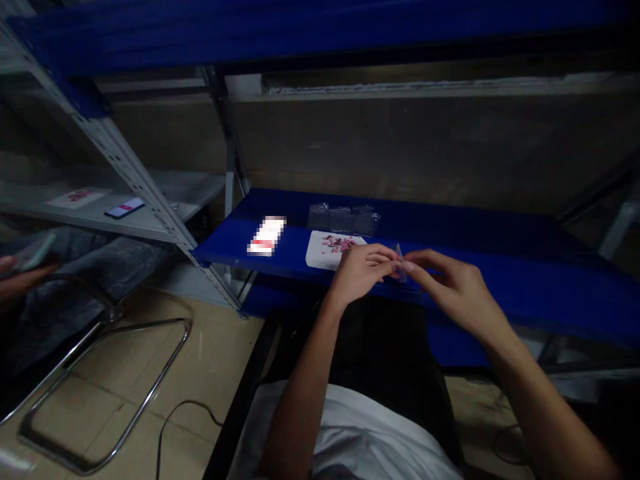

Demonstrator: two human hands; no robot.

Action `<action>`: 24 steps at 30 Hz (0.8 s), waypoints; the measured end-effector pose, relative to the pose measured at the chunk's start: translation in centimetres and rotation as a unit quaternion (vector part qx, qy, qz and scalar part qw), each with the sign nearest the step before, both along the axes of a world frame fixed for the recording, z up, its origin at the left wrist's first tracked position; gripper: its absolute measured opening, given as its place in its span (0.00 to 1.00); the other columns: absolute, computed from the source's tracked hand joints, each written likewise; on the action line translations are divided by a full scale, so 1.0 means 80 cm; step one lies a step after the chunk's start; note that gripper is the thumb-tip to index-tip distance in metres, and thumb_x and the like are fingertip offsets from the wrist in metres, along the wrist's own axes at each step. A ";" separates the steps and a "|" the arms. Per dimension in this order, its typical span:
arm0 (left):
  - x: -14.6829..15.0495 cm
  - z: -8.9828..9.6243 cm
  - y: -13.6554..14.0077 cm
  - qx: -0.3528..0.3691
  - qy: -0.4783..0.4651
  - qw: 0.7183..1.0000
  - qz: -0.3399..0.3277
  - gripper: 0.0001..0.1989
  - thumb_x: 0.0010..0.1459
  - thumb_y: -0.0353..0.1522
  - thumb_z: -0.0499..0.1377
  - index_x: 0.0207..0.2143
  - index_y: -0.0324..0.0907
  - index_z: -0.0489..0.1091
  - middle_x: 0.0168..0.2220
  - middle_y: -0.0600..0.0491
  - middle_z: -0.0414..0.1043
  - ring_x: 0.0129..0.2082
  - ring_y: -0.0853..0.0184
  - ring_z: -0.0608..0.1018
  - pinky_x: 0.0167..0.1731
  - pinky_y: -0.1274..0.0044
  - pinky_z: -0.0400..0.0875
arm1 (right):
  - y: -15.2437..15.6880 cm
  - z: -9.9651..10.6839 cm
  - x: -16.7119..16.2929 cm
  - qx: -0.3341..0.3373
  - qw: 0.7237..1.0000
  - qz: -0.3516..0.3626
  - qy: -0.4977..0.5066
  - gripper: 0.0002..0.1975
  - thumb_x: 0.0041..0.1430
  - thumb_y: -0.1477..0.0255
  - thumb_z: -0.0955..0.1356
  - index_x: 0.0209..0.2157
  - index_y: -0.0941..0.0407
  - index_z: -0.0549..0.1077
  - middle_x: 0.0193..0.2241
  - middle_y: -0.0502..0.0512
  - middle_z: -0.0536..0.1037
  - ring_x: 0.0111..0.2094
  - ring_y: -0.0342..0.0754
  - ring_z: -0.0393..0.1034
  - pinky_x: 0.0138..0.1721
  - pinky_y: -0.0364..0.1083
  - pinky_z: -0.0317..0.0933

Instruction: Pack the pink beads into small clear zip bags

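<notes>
My left hand (366, 270) and my right hand (453, 283) meet above the front edge of the blue shelf. Between their fingertips is a small, clear plastic bag (401, 261), thin and held upright, pinched from both sides. Whether anything is inside it I cannot make out. Just behind my left hand lies a white sheet (317, 252), partly covered by that hand. A cluster of small pink and dark red pieces (334, 244) rests on it. Farther back, several clear plastic bags (341, 219) lie in a row.
On the blue shelf (500, 267), a bright blurred-out rectangle (267, 235) lies to the left. A metal upright (135, 180) separates a grey table (165, 183) with a phone (125, 207) and another sheet. A co-worker's hand (23, 280) holds something flat. A blue shelf (300, 33) hangs overhead.
</notes>
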State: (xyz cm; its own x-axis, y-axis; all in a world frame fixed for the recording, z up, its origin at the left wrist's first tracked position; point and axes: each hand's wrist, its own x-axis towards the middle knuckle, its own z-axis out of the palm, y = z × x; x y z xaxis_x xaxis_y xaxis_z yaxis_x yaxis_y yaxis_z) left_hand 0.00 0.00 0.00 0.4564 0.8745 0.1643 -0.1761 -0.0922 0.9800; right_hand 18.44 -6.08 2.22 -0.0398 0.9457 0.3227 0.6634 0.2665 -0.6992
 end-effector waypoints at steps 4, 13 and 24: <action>0.002 -0.003 0.002 0.000 -0.034 0.999 0.038 0.08 0.56 0.31 0.69 0.36 0.38 0.76 0.30 0.52 0.79 0.30 0.69 0.82 0.26 0.83 0.71 | 0.036 0.012 -0.017 -0.038 0.996 0.049 0.057 0.23 0.60 0.47 0.71 0.36 0.55 0.79 0.32 0.58 0.83 0.32 0.53 0.77 0.31 0.46 0.69; 0.003 -0.008 0.003 0.025 -0.016 0.998 0.055 0.08 0.56 0.25 0.66 0.39 0.38 0.75 0.30 0.53 0.79 0.30 0.70 0.82 0.35 0.79 0.77 | 0.042 0.012 0.000 -0.070 0.994 0.084 0.003 0.23 0.64 0.49 0.68 0.34 0.55 0.81 0.29 0.56 0.83 0.28 0.51 0.77 0.30 0.45 0.66; 0.015 0.018 -0.025 0.283 0.181 0.923 0.190 0.10 0.61 0.20 0.55 0.31 0.43 0.69 0.34 0.52 0.74 0.37 0.66 0.76 0.43 0.76 0.72 | 0.027 0.000 -0.032 0.085 0.987 -0.024 -0.136 0.12 0.66 0.66 0.63 0.29 0.54 0.71 0.23 0.55 0.77 0.24 0.49 0.70 0.29 0.46 0.53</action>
